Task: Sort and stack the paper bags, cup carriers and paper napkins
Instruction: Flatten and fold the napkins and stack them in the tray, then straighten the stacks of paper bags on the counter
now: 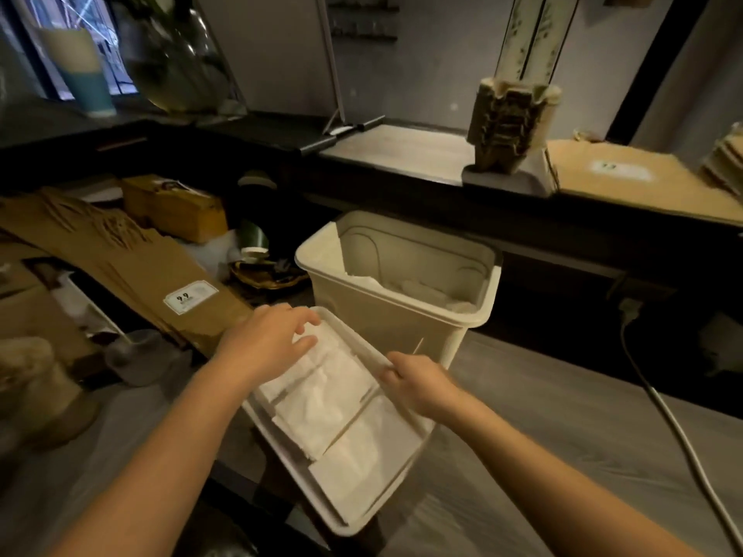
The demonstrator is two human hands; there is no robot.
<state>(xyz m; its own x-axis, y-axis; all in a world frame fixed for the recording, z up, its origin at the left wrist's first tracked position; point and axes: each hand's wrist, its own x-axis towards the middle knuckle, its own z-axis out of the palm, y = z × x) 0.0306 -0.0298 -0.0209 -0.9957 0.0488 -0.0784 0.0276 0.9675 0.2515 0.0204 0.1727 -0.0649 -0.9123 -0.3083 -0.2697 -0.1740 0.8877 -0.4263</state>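
Observation:
White paper napkins point(333, 416) lie in rows inside a shallow white tray point(406, 472) in front of me. My left hand point(265, 339) rests with spread fingers on the far end of the napkins. My right hand point(418, 383) grips the tray's right rim. Behind the tray stands a deep white bin point(402, 315) with more napkins point(422, 293) at its bottom. Brown paper bags point(120, 255) lie fanned out at the left, and another flat bag point(627, 174) lies on the shelf at the right. A stack of pulp cup carriers point(510, 122) stands on the shelf.
A brown box point(177, 207) sits behind the left bags. A clear plastic cup point(136, 355) and a beige lumpy object point(36, 391) stand at the left. A white cable point(675, 420) runs down the right. More carriers point(723, 158) sit at the far right edge.

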